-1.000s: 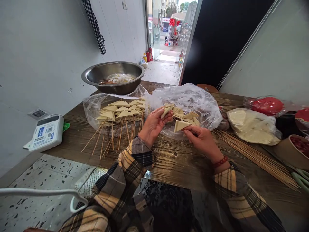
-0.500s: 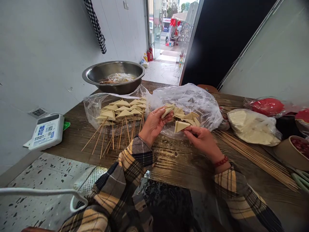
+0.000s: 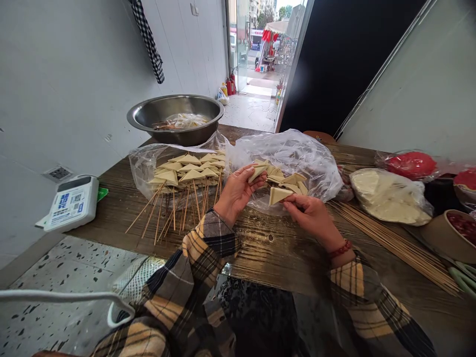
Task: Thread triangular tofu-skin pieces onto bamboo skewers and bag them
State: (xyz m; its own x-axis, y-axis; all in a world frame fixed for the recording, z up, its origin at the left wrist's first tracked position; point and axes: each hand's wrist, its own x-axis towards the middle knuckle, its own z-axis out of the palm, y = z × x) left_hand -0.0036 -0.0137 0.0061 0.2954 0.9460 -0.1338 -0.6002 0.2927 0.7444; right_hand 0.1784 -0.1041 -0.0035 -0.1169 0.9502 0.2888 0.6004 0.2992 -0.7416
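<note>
Between thumb and fingers, my left hand [image 3: 238, 192] grips a folded triangle of pale tofu skin [image 3: 257, 172]. My right hand [image 3: 310, 215] pinches another folded tofu-skin triangle [image 3: 279, 195] by its right corner, just in front of a plastic bag. The two triangles are apart. Behind my hands, loose folded triangles [image 3: 295, 179] lie in the clear plastic bag [image 3: 286, 148]. Left of my left hand sits a pile of skewered triangles [image 3: 188, 168] on plastic, their bamboo sticks [image 3: 173, 210] pointing toward me.
A large metal basin [image 3: 174, 114] stands at the back left. To the right lie bare bamboo skewers [image 3: 397, 243], a bag of pale sheets [image 3: 388, 196], a red bundle [image 3: 412, 164] and a tan bowl [image 3: 448, 233]. A white device [image 3: 74, 203] rests at the left edge.
Almost nothing differs. Both hands keep their places and their hold on the two triangles; the view has shifted very slightly.
</note>
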